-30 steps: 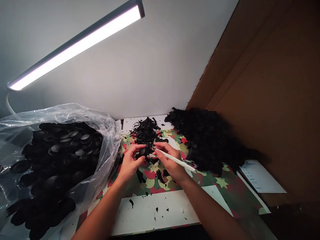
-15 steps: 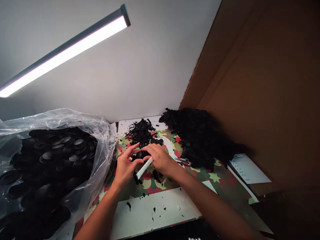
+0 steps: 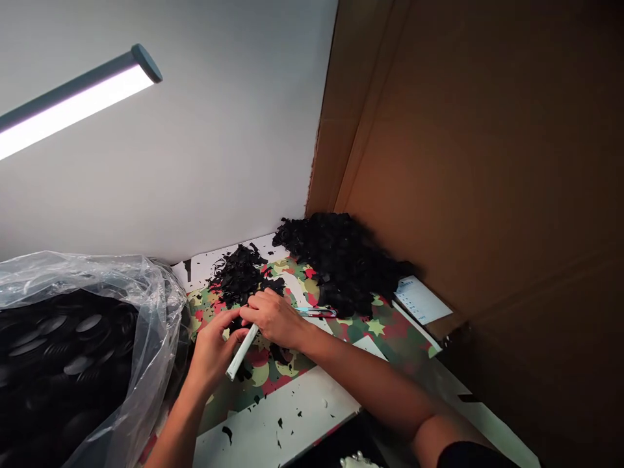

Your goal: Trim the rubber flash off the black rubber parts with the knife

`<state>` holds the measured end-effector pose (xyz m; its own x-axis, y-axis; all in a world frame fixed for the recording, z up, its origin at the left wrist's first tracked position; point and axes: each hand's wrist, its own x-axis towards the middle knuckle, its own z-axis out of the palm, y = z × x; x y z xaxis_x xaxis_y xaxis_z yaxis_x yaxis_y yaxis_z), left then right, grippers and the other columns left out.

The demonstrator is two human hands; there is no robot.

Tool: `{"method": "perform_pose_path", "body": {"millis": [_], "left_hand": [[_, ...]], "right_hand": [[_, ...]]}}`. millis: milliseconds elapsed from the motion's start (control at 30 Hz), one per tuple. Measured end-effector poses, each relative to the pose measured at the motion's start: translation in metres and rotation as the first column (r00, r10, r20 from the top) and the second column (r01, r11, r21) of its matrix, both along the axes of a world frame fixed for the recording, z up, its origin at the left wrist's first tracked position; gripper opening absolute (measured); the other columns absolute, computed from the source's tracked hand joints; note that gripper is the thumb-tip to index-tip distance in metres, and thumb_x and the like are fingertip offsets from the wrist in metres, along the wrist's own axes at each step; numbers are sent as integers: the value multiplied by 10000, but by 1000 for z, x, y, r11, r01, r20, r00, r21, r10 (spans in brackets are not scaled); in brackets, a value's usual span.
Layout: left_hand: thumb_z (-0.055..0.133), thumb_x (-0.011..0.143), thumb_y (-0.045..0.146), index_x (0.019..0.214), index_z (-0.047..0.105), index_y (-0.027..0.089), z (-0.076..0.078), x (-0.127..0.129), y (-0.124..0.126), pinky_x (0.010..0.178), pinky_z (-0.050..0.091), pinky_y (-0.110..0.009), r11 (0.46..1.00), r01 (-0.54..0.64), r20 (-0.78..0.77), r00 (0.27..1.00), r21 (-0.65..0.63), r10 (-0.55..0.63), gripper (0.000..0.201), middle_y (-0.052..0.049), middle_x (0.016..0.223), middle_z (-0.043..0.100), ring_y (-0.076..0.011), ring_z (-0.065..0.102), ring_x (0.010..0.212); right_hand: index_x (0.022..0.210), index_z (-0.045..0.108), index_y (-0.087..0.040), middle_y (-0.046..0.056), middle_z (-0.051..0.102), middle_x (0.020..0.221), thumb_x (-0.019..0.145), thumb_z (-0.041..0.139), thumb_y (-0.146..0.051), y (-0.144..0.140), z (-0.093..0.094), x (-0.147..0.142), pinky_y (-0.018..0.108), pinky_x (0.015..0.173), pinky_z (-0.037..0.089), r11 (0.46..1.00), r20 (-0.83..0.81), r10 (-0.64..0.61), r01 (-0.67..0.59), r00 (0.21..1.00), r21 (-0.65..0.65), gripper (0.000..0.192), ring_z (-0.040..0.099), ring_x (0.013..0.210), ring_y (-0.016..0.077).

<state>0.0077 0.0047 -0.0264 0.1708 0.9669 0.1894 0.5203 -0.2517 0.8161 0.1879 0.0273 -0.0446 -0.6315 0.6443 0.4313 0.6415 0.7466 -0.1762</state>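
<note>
My left hand (image 3: pixel 214 348) is closed, thumb and fingers pinched round a small black round piece (image 3: pixel 236 324) that is mostly hidden. Beside it my right hand (image 3: pixel 275 318) grips a white, stick-like handle (image 3: pixel 240 357), which slants down toward me; any tip at its other end is out of sight behind the fingers. The hands meet over a camouflage-patterned sheet (image 3: pixel 305 354). Just beyond them lies a small heap of black scraps (image 3: pixel 238 273). Near my right wrist is a thin light-blue and red tool (image 3: pixel 319 312), its kind unclear.
A clear plastic bag (image 3: pixel 158 312) full of black round ribbed caps (image 3: pixel 58 364) stands at left. A larger black heap (image 3: pixel 346 263) leans toward a cardboard wall (image 3: pixel 468 162). Scraps dot a white board (image 3: pixel 270 416) in front. A printed paper (image 3: pixel 423 300) lies right; a lamp (image 3: pixel 78 101) hangs upper left.
The view has swung to the right, so everything sits further left. My hands have drawn closer together, and the black piece between them is more covered. The white handle stays in my right hand.
</note>
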Motion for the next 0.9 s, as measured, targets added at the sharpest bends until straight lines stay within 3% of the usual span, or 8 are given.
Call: {"method": "perform_pose_path", "body": {"millis": [167, 333, 433, 533, 600, 700, 800, 900], "left_hand": [[726, 644, 287, 730, 766, 242, 20, -1, -2, 657, 489, -281, 999, 7, -38, 999, -53, -9, 105, 5, 695, 742, -195, 639, 659], [775, 632, 343, 657, 764, 198, 24, 3, -2, 579, 470, -267, 979, -1, 229, 972, -203, 48, 147, -19, 617, 715, -177, 610, 593], [827, 585, 351, 615, 734, 184, 20, 13, 4, 589, 476, -261, 972, -92, 428, 886, -217, 179, 193, -21, 625, 707, -161, 600, 597], [846, 567, 452, 615, 698, 187, 21, 22, 15, 610, 490, -259, 939, -290, 630, 698, -184, 339, 308, -13, 639, 698, -148, 596, 612], [853, 574, 489, 674, 709, 187, 24, 26, 20, 671, 513, -272, 933, -322, 687, 643, -158, 338, 350, -20, 690, 717, -156, 626, 666], [881, 584, 415, 812, 746, 185, 28, 28, 19, 784, 530, -293, 971, -215, 684, 693, -105, 227, 352, -57, 857, 769, -193, 684, 829], [889, 581, 317, 870, 750, 188, 26, 28, 11, 808, 541, -305, 984, -159, 648, 741, -86, 176, 346, -67, 931, 777, -212, 701, 885], [875, 583, 264, 889, 747, 189, 23, 26, 1, 799, 560, -326, 984, -127, 590, 787, -128, 179, 340, -57, 904, 772, -215, 706, 855]], "right_hand": [[886, 624, -208, 22, 614, 785, 1014, 522, -245, 1, 6, 4, 324, 672, 286, 992, 77, 125, -127, 989, 19, 168, 508, 756, 189], [752, 549, -209, -8, 582, 666, 1014, 454, -245, 2, 11, 7, 309, 653, 289, 981, -60, 189, -186, 980, 45, 281, 490, 652, 162], [685, 499, -216, -12, 549, 616, 985, 427, -199, -7, 10, 5, 314, 646, 283, 990, -154, 136, -128, 979, 57, 309, 469, 613, 157], [672, 488, -221, -12, 527, 600, 978, 411, -188, -19, 4, 4, 315, 659, 288, 986, -205, 163, -154, 965, 57, 317, 466, 610, 159], [676, 494, -218, -12, 520, 598, 986, 408, -181, -23, -2, 5, 312, 669, 296, 991, -251, 136, -132, 958, 32, 323, 468, 605, 157], [676, 509, -213, -9, 519, 615, 994, 443, -191, -16, -8, 13, 307, 665, 315, 992, -329, -71, 31, 942, -124, 326, 478, 609, 158], [710, 589, -209, 0, 557, 714, 953, 545, -207, -6, -11, 22, 276, 654, 370, 940, -415, -134, -17, 900, -341, 247, 531, 666, 153], [840, 675, -211, 26, 592, 861, 898, 610, -202, -4, -11, 25, 276, 694, 437, 896, -527, -184, -79, 830, -437, 88, 586, 772, 167]]}}
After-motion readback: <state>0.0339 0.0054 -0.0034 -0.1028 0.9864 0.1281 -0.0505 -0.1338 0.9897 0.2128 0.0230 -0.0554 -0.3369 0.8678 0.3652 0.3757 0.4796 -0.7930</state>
